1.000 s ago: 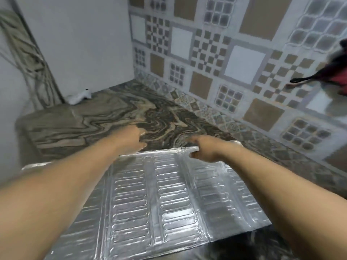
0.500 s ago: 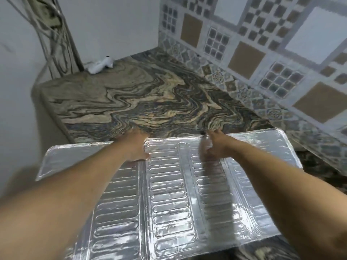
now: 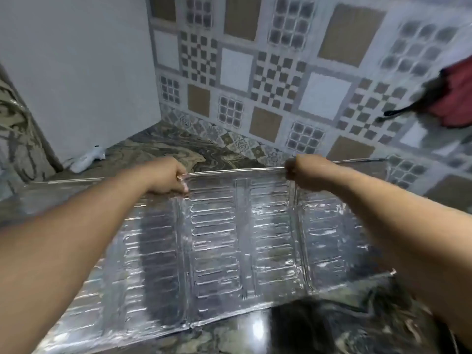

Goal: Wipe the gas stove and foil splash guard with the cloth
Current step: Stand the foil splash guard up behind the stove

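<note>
Foil splash guard (image 3: 229, 238): three ribbed panels, now tipped up with the far edge raised off the marbled counter (image 3: 163, 146); half a second ago it lay nearly flat with that edge lower. Near edge rests low, toward the person.

Left hand (image 3: 166, 178): clenched on the top rim at the left fold, fingers pinching the foil.

Right hand (image 3: 304, 171): clenched on the same rim, at the right fold; a stretch of bare rim runs between the two grips.

Reading: guard is being stood up or repositioned rather than wiped; neither hand holds a cloth, and no stove is in view.

Beyond the grips: patterned tile wall (image 3: 293, 85), close behind the raised rim. Left of the left grip, in the counter's far corner, a small white object (image 3: 86, 159), possibly a crumpled cloth, well apart. Right of the right grip, high up, a red item with a dark handle (image 3: 449, 98), blurred.

Obstruction: nothing visible in the guard's way; thin foil may buckle at the folds.
</note>
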